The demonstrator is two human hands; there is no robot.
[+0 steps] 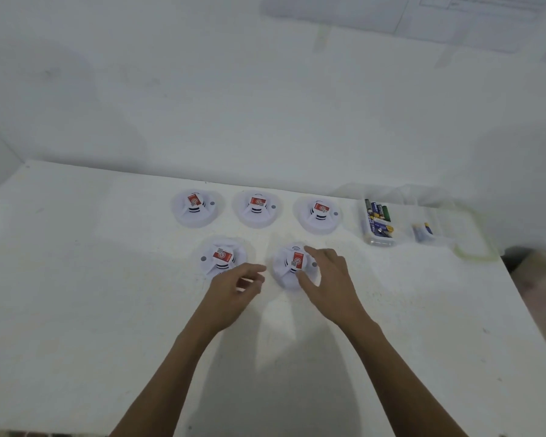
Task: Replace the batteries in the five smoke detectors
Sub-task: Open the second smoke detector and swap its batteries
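Five white round smoke detectors (257, 209) lie on the white worktop (76, 310) around the middle of the frame, each with a red label on top. Three are in an upper row and two in a lower row.

The lower right detector (292, 263) is the one being handled — the right hand (328, 279) rests on its right side. The fingers (309, 250) are spread and nearly straight, the forefinger at the far edge and the thumb at the near edge. They touch the detector but are not closed around it.

The left hand (234, 294) is just to the left of this detector, in front of the lower left detector (223, 257). Its fingers are loosely curled and hold nothing that I can see, though this part is blurred.

To the right of the upper row stands a clear plastic box (377, 241) with several batteries (379, 212) of mixed colours inside. Just beside it, further right, a second clear container (438, 228) holds a few more. A clear lid (473, 250) with a pale green rim lies at its right, near the worktop's edge. Behind is a white wall (202, 89), with papers (454, 14) in the upper right of the frame.
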